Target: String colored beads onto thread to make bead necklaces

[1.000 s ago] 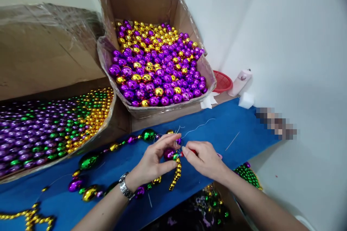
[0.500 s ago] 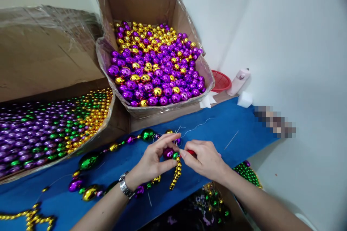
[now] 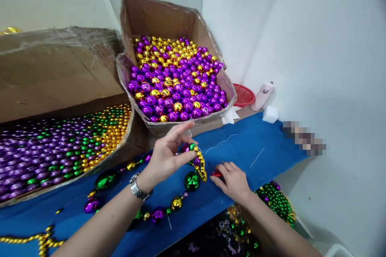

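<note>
My left hand (image 3: 167, 154), with a metal watch at its wrist, is raised above the blue table. Its thumb and fingers pinch the end of a bead necklace (image 3: 191, 181), where purple and green beads meet a short string of small gold beads (image 3: 202, 164) that hangs down. Thin white thread shows near the fingertips. The rest of the necklace, with large green, gold and purple beads, loops across the table behind and below this hand. Down at the tabletop, my right hand (image 3: 233, 180) has its fingers curled over a small red tool (image 3: 216, 173), mostly hidden.
A carton of purple and gold beads (image 3: 181, 84) stands behind the table (image 3: 235, 148); another carton with smaller beads (image 3: 60, 144) is at left. A red basket (image 3: 243, 95), pink bottle (image 3: 263, 95) and white block (image 3: 270, 114) sit by the wall. Gold bead strands (image 3: 45, 241) lie front left.
My left hand has lifted the necklace end up and away. My right hand has moved apart from it, down to the tabletop, with the red tool. The view has shifted slightly.
</note>
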The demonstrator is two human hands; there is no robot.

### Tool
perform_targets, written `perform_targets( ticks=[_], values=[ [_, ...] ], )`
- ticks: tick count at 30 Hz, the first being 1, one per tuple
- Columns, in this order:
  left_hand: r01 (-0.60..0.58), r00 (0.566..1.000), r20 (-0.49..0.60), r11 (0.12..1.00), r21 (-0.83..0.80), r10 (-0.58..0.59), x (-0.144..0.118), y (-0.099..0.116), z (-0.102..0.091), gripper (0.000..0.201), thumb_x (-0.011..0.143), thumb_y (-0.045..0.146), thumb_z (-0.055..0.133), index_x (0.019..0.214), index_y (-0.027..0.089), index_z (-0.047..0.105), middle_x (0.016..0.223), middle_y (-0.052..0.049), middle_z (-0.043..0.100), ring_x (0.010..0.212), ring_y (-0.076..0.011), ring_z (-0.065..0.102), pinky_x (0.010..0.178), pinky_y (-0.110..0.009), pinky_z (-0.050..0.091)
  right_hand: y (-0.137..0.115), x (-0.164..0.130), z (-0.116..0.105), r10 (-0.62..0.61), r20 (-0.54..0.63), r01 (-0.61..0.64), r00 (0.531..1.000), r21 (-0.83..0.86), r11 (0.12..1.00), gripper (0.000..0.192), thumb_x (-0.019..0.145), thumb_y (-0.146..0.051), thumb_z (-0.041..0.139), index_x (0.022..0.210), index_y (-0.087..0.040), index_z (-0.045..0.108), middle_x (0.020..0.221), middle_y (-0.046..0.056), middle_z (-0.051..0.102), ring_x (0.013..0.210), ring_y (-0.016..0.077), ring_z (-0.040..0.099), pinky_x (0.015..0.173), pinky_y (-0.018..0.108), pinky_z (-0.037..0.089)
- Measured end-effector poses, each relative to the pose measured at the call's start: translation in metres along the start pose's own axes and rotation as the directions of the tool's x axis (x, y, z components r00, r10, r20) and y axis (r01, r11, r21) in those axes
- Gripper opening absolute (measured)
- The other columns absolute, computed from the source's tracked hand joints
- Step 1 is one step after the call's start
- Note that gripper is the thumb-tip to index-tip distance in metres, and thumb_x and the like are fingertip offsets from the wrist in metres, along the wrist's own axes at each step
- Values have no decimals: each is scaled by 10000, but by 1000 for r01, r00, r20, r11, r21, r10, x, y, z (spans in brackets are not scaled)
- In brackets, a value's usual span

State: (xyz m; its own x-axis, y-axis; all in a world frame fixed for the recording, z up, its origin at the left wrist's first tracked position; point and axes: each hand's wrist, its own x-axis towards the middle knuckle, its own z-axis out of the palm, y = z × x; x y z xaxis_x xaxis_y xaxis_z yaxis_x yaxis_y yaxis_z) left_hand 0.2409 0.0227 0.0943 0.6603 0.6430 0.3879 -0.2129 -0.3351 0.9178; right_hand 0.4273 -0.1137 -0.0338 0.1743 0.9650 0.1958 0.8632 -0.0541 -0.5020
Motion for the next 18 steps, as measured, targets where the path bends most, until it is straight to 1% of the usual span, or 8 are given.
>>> perform_targets(
  ticks=[2,4,8,11,13,16,17,18],
  values=[
    [-75,997,-34,997,19,75,14,21,-1,611,705,138,721,1275,215,514,1333,-117,479,897,-184,641,863,-344,531,4,-1,4,-11,-26,11,1000,20,1000,291,831,-468,582,941,-205,643,939,112,628,928,303,539,786,422,409],
    [-167,984,-58,984,62,170,29,45,-2,650,677,131,742,1280,218,514,1357,-110,466,906,-190,645,853,-339,545,2,2,-3,-28,-62,32,998,67,997,272,851,-432,565,1002,-215,630,1015,110,613,983,296,529,831,430,409],
    [-384,914,-62,903,194,402,58,96,-3,753,617,136,786,1301,227,485,1412,-73,420,1077,-247,585,864,-331,547,-22,15,-31,-83,-111,106,990,222,969,214,908,-348,492,1055,-218,577,1004,72,616,955,213,568,833,344,454],
    [-524,827,5,767,370,562,78,136,-3,799,637,160,768,1347,169,401,1427,-58,395,1234,-276,453,851,-281,538,-49,28,-46,-140,-126,175,982,341,924,256,895,-350,520,1113,-217,534,1025,54,615,939,175,587,822,299,478],
    [-589,765,83,641,492,639,87,162,-1,836,661,169,736,1370,54,309,1428,-102,376,1292,-295,361,831,-242,524,-70,37,-52,-181,-132,219,975,406,887,342,868,-354,558,1174,-216,495,1069,53,607,957,169,590,828,291,486],
    [-647,675,185,452,614,714,94,195,7,801,715,210,637,1349,-69,235,1403,-131,363,1305,-336,292,821,-252,486,-102,50,-56,-218,-161,270,962,480,835,522,806,-373,625,1257,-218,413,1135,60,583,1006,186,573,846,313,484],
    [-648,652,193,407,644,733,95,204,12,779,721,231,605,1342,-75,249,1380,-115,378,1298,-348,290,820,-264,474,-113,53,-57,-213,-176,274,961,510,816,584,779,-389,650,1274,-223,389,1147,61,576,1020,199,564,852,330,479],
    [-637,645,187,386,668,741,95,212,18,761,724,245,579,1343,-67,264,1360,-91,388,1290,-360,288,823,-274,462,-123,54,-58,-191,-191,266,963,540,798,626,751,-408,674,1274,-228,381,1141,59,575,1021,212,561,853,347,475]
  ],
)
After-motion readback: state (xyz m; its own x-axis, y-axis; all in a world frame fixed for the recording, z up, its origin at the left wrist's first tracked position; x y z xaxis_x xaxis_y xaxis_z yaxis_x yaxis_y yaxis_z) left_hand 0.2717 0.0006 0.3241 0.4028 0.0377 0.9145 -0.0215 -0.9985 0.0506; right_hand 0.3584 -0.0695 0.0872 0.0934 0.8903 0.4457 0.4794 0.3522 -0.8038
